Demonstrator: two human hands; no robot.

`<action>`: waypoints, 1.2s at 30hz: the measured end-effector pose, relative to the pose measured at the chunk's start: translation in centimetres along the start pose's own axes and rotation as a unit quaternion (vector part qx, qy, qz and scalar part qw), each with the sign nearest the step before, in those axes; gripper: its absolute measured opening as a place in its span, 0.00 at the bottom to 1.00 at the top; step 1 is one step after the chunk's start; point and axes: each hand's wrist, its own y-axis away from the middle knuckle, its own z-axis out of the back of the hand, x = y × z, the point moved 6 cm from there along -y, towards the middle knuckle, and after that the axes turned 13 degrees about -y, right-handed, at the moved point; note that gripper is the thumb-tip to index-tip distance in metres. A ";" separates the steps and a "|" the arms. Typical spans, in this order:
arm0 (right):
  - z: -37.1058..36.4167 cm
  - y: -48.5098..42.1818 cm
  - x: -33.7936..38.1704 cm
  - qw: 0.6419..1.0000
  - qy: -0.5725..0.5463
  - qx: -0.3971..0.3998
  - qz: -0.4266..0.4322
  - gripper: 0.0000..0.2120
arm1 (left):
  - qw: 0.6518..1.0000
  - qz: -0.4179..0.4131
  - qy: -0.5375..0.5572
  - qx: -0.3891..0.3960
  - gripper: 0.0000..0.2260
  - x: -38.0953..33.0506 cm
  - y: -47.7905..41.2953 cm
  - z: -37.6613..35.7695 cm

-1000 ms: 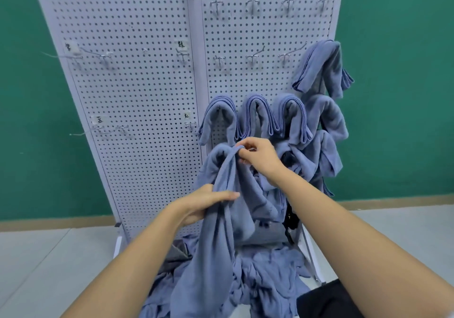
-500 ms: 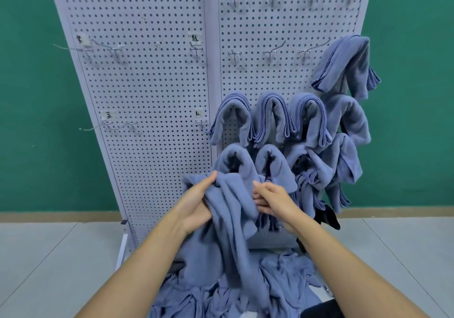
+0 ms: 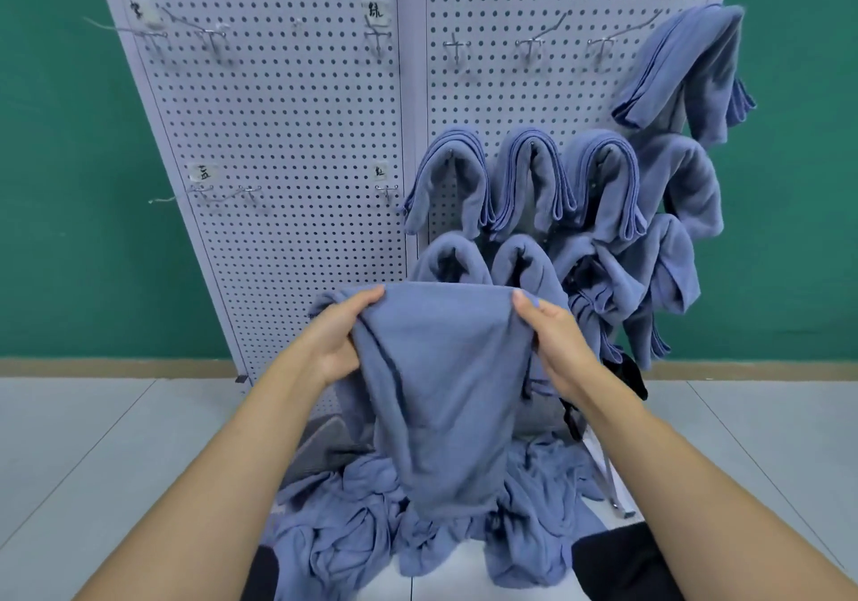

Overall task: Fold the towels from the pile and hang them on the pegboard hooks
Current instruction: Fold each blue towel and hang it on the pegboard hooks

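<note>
Step in hand: folding, judged from the grip. Left hand (image 3: 339,340) pinches the top edge of the towel (image 3: 445,391) at nine o'clock. The cloth hangs spread between both hands, above the pile (image 3: 371,531) at six. Right hand (image 3: 552,345) grips the edge at three. The next move likely calls for bringing the corners together, then reaching a free hook (image 3: 529,45) at twelve.

This looks like a plain indoor practice or storage room, not a home. Two free-standing white perforated metal pegboard panels (image 3: 288,136) carry silver wire hooks (image 3: 529,43) and small handwritten paper labels (image 3: 376,11). Behind stands a bare teal-green painted wall (image 3: 69,182) with a tan skirting strip (image 3: 116,367) above a pale grey tiled floor (image 3: 93,438). Folded blue-grey cloth towels (image 3: 508,182) hang in rows, and a crumpled heap of the same cloth (image 3: 353,521) lies below.
</note>
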 end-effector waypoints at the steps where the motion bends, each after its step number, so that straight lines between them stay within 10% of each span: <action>1: 0.6 -0.1 0.3 1.000 0.003 -0.010 0.007 0.12 | 0.999 0.014 -0.034 -0.005 0.11 0.2 0.0 1.0; 15: 6.3 0.7 1.0 0.997 -0.002 -0.065 -0.044 0.10 | 0.994 0.043 -0.099 -0.030 0.03 1.5 2.4 4.6; 22: 8.3 0.7 0.8 0.979 0.166 -0.116 -0.013 0.20 | 0.990 0.027 -0.110 -0.079 0.06 1.8 2.4 4.9; 36: 7.6 0.9 0.9 0.985 0.126 -0.115 -0.030 0.02 | 0.957 -0.040 -0.218 -0.189 0.08 1.2 2.3 6.6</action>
